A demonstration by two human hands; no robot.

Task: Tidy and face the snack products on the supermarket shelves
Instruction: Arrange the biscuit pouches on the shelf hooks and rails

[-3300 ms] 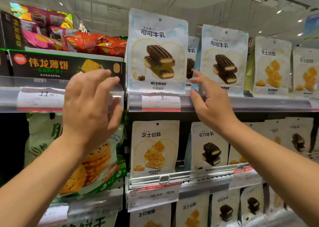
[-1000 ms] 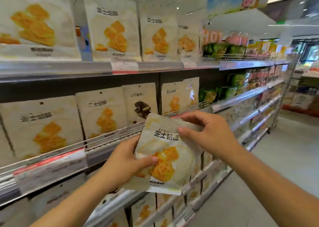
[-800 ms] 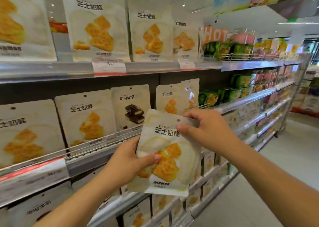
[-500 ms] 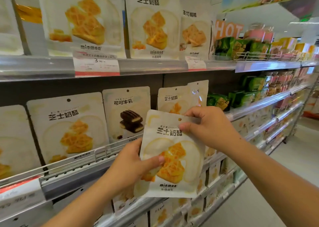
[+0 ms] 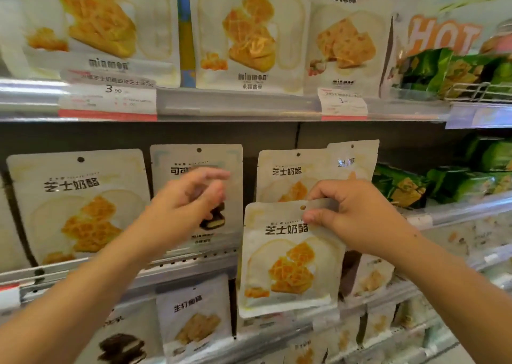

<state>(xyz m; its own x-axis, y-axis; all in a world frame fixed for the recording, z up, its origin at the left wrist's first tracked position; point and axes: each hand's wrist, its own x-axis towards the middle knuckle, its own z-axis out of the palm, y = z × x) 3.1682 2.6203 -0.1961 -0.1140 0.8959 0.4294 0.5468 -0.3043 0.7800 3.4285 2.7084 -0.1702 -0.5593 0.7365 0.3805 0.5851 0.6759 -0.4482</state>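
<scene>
Shelving [image 5: 238, 106]: several tiers of cream snack pouches standing faced behind rails, price tags on the rail fronts; green packets fill the bays at far right.

Middle tier, left to right: a waffle pouch [image 5: 77, 206], a cocoa pouch [image 5: 194, 156] (the odd one in a yellow-waffle row), then two more waffle pouches [image 5: 288, 172], the rear one leaning out to the right.

Held pouch [image 5: 291, 255]: same waffle print, hanging upright and face-out in front of the middle rail, just below the two waffle pouches, touching no shelf that can be seen. Judged light, soft and crinkly, with a slick film that bends rather than holds shape; contents probably brittle, so squeezing the belly is unwise. Best taken by the flat sealed top strip near the hang hole, or by both side seams when sliding it in.

Right hand [image 5: 357, 219]: pinches the pouch's top right corner, thumb on the front by the hang hole, fingers curled behind.

Left hand [image 5: 182, 211]: in front of the cocoa pouch, fingers loosely bent and parted, holding nothing; motion blur leaves it unclear whether the fingertips touch that pouch.
</scene>
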